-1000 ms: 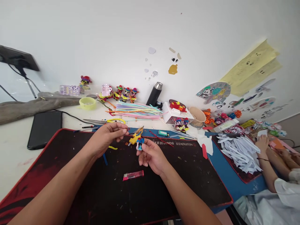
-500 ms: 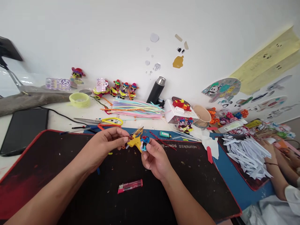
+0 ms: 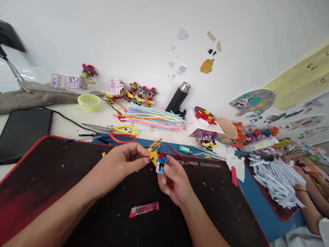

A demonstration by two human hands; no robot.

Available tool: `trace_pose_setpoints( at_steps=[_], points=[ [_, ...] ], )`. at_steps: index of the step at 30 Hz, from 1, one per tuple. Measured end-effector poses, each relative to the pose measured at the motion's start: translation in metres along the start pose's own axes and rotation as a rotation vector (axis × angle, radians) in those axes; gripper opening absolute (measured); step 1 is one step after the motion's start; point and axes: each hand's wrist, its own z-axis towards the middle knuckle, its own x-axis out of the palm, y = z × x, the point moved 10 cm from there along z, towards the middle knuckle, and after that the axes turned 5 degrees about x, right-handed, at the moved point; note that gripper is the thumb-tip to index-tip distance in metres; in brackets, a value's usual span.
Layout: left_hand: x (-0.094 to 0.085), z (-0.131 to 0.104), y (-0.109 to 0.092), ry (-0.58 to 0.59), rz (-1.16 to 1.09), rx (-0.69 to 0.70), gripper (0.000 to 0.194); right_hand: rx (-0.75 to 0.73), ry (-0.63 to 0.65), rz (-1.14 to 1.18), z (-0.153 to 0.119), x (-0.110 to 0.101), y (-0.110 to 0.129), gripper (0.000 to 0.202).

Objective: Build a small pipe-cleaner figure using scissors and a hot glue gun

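My left hand (image 3: 130, 159) is closed in a pinch, with a small dark-red fuzzy piece (image 3: 151, 159) at its fingertips, too small to make out fully. Between thumb and fingers, my right hand (image 3: 174, 175) grips a small pipe-cleaner figure (image 3: 161, 164), blue with a red top and a white-pink part on one side. A short gap separates the red piece from the figure. Just behind both sits a yellow glue gun (image 3: 154, 151), its stained nozzle pointing away and its lower part hidden by the figure and my hand. A pink-red lighter (image 3: 144, 209) lies on the black mat nearer me.
Scissors (image 3: 113, 132), a bundle of pastel pipe cleaners (image 3: 154, 116), a black thermos (image 3: 178, 97) and a white box (image 3: 192, 125) stand along the wall. Finished figures (image 3: 141, 94) line the back. At right, another person's arm (image 3: 305, 202) is beside white paper strips (image 3: 277, 178).
The view has shifted, so most things appear farther right. My left fingertips are slightly closer to the figure, which has tilted a little so more of its red top shows.
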Motion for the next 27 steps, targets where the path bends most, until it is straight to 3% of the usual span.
trace_pose_setpoints(
  at_steps=[9, 21, 27],
  points=[
    [0.005, 0.000, -0.001, 0.021, -0.055, 0.060, 0.015, 0.011, 0.007, 0.006, -0.001, 0.002, -0.001, 0.040],
    [0.005, 0.001, 0.002, 0.007, -0.031, 0.070, 0.021, 0.021, 0.001, 0.001, -0.002, 0.003, -0.002, 0.040],
    [0.011, -0.003, -0.002, 0.062, 0.014, 0.052, 0.021, 0.019, 0.008, 0.015, -0.002, 0.004, -0.003, 0.040]
  ],
)
